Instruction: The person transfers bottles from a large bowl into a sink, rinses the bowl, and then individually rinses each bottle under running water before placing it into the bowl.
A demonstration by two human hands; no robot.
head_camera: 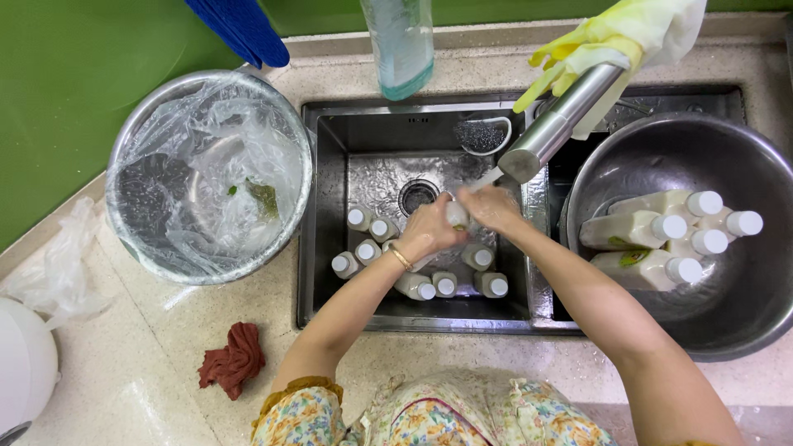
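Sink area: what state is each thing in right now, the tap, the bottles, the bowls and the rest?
Tap: running, water falling onto the hands.
Held bottle: gripped by left hand and right hand, under the stream.
Sink bottles: upright, capped, in the basin.
Bowl bottles: lying on their sides, capped.
Lined basin: nearly empty, green scraps inside.
Red cloth: crumpled on the counter.
Yellow glove: draped over the tap.

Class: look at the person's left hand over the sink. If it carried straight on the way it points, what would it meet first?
The left hand points right, toward the small white bottle it already touches. Just beyond is the right hand, gripping the same bottle under the faucet. Depth looks matched, though one view cannot confirm.
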